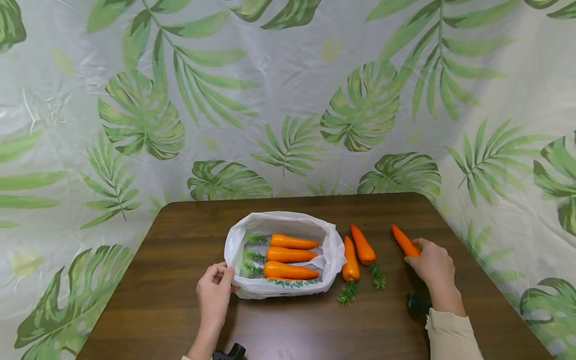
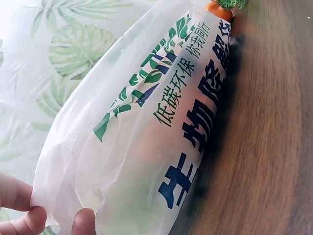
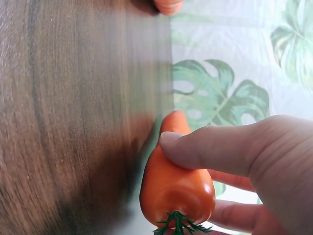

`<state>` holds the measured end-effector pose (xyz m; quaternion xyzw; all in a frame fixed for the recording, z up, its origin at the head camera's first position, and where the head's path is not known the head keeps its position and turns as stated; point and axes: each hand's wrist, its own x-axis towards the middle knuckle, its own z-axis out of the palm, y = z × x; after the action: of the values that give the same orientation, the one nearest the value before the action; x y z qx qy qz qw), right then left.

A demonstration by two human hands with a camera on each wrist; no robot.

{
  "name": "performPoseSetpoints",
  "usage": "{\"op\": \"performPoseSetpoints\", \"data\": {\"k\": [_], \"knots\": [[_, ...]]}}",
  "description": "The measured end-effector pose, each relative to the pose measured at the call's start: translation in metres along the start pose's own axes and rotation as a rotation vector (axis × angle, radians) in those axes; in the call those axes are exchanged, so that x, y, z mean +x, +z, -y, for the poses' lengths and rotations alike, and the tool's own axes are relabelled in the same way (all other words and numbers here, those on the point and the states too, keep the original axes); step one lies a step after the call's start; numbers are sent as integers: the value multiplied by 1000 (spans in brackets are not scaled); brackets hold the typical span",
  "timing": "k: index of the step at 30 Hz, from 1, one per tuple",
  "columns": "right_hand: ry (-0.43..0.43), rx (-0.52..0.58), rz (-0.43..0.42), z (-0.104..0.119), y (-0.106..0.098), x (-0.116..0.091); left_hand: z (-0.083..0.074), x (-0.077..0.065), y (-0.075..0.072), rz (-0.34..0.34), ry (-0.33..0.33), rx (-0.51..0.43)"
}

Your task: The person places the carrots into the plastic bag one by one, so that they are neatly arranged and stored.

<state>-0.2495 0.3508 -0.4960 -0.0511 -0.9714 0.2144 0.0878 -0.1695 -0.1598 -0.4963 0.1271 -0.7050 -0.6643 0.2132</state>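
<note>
A white plastic bag (image 1: pixel 335 250) lies with its mouth spread wide on the table, and several carrots with green tops show inside, such as one carrot (image 1: pixel 290 271) nearest the front. At the bag's left edge my left hand (image 1: pixel 215 290) pinches the rim between thumb and fingers. Dark and green printing covers the bag's side (image 2: pixel 142 132) in the left wrist view. My right hand (image 1: pixel 434 265) grips another carrot (image 3: pixel 176 181) between thumb and fingers, its thick end and green stub towards the wrist camera. Two loose carrots (image 1: pixel 362 245) lie between the bag and my right hand.
The dark wooden table (image 1: pixel 180 250) has rounded far corners. Behind it hangs a pale sheet (image 1: pixel 288 90) printed with green leaves. Black bands (image 1: pixel 416 304) sit at both wrists.
</note>
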Motion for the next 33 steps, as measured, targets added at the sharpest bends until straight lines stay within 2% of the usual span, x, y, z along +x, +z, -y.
{"op": "performPoseSetpoints", "data": {"k": [6, 12, 15, 18, 22, 28, 33], "knots": [[-18, 7, -15, 3, 1, 1, 5, 1, -2, -10, 32, -3], [-38, 23, -35, 13, -2, 2, 4, 3, -4, -26, 27, 18], [-42, 29, -37, 19, -3, 2, -1, 1, -4, -30, 16, 33], [-48, 37, -43, 24, -4, 3, -13, -4, -5, -27, 18, 43], [-72, 46, -54, 30, -4, 4, -26, -9, -6, -20, 42, 46], [-99, 63, -66, 37, -4, 3, -28, -11, -7, -27, 49, 52], [-129, 64, -98, 43, -12, 0, -29, -11, -2, -10, 48, 46]]}}
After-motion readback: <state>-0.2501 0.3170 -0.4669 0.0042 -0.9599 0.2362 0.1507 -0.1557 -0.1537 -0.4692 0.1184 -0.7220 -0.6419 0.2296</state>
